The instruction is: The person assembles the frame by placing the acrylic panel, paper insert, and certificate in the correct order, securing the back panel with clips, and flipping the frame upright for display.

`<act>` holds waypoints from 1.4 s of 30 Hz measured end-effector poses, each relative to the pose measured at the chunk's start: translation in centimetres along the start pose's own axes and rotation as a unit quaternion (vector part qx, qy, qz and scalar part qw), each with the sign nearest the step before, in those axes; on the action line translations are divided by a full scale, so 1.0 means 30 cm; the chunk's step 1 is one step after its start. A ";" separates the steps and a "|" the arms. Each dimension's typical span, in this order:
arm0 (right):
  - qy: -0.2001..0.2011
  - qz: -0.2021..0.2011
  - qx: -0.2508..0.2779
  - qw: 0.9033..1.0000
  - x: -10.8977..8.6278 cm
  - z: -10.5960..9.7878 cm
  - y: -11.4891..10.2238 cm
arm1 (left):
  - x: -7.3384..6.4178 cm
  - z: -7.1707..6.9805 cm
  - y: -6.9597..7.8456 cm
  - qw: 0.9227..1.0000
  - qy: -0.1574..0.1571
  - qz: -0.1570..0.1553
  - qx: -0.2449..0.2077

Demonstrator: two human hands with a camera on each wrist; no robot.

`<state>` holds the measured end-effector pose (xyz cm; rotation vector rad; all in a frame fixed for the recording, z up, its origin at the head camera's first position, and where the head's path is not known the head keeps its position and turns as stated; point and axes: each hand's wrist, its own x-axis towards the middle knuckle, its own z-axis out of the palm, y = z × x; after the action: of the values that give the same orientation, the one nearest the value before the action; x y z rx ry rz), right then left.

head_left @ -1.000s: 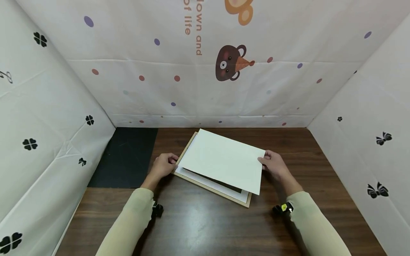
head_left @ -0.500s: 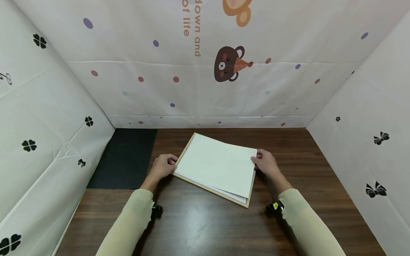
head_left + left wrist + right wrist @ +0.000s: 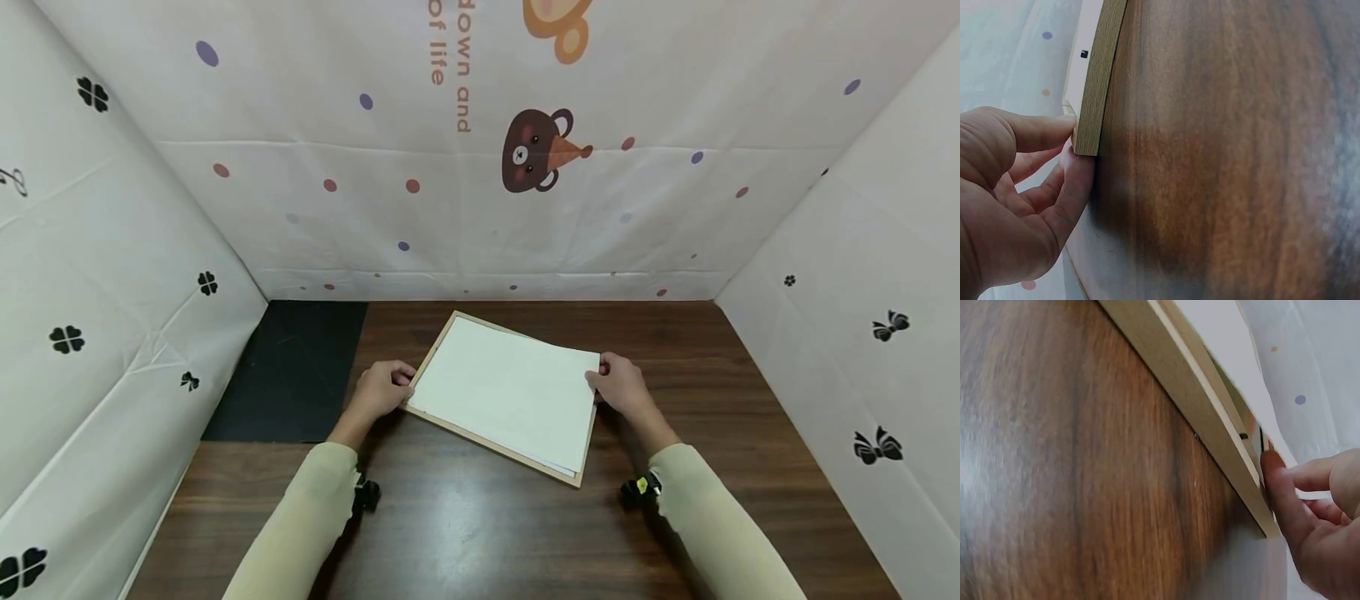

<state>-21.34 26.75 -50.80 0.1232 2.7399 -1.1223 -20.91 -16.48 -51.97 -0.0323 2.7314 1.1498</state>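
A light wooden picture frame point(image 3: 480, 440) lies flat and slightly turned on the table, back side up. A thin white board point(image 3: 510, 387) covers its opening, down inside the rim on the left and raised along the right end. My left hand point(image 3: 381, 387) pinches the frame's near left corner between thumb and fingers. My right hand point(image 3: 621, 387) pinches the board's far right corner, which bends up above the frame. In the right wrist view a gap shows between the lifted board point(image 3: 1229, 344) and the frame's edge point(image 3: 1210, 425). A small black tab point(image 3: 1084, 54) sits at the rim.
A black mat point(image 3: 292, 367) lies on the back left of the dark wooden table point(image 3: 465, 533). White printed cloth walls point(image 3: 360, 225) stand behind and at both sides. Each wrist wears a small black camera point(image 3: 367, 493).
My right hand has moved left and down with the white board, which has settled from tilted above the frame to mostly inside it. The left hand stays at the frame's corner.
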 end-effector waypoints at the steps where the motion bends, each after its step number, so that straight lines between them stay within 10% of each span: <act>1: 0.007 -0.004 -0.015 1.000 0.000 0.003 -0.002 | 0.000 0.000 0.000 1.000 -0.001 0.000 -0.001; 31: 0.044 -0.019 -0.104 0.993 -0.027 0.038 0.016 | -0.003 0.002 0.006 1.000 0.003 0.005 0.006; 42: 0.010 -0.223 -0.170 0.960 -0.047 0.071 0.015 | -0.008 0.003 0.013 1.000 0.002 0.006 0.006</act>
<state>-19.60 25.56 -52.31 -0.5550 3.0109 -0.7080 -20.71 -16.17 -51.72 -0.0165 2.7463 1.1376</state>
